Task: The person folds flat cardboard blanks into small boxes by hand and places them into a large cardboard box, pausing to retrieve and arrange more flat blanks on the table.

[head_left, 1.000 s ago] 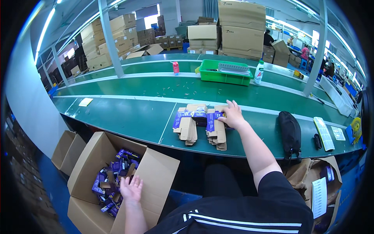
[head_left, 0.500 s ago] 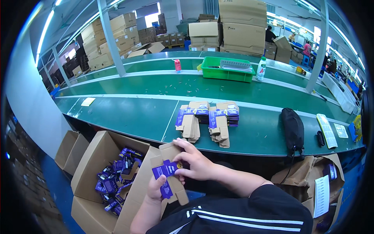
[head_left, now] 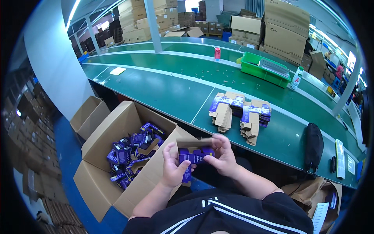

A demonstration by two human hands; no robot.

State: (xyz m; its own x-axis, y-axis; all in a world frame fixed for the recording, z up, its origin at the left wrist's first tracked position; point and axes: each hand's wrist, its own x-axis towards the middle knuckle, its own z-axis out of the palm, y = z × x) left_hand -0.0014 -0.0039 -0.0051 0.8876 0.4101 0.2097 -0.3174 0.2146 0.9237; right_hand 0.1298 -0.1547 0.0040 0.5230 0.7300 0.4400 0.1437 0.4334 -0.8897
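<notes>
Between my two hands is a small purple and brown folding carton point(head_left: 192, 156), partly bent up, with brown flaps rising at its top. My left hand point(head_left: 174, 165) grips its left side, thumb in front. My right hand point(head_left: 223, 156) holds its right side, thumb pressed on the purple face and fingers blurred behind the flaps. To the left, a large open cardboard box point(head_left: 156, 167) contains several folded purple cartons point(head_left: 132, 150). Two stacks of flat cartons, a left stack point(head_left: 223, 116) and a right stack point(head_left: 251, 124), lie on the green workbench point(head_left: 171, 93).
Farther back stand a green bin point(head_left: 255, 73), a white bottle point(head_left: 297, 78) and a red drink carton point(head_left: 217, 54). A black pouch point(head_left: 311, 146) lies at the bench's right. An open carton point(head_left: 298, 191) with papers sits lower right; a smaller box point(head_left: 90, 117) stands left.
The carton has gone from nearly flat to partly folded, its flaps turned up. Both hands now hold its opposite sides. The whole view has swung left.
</notes>
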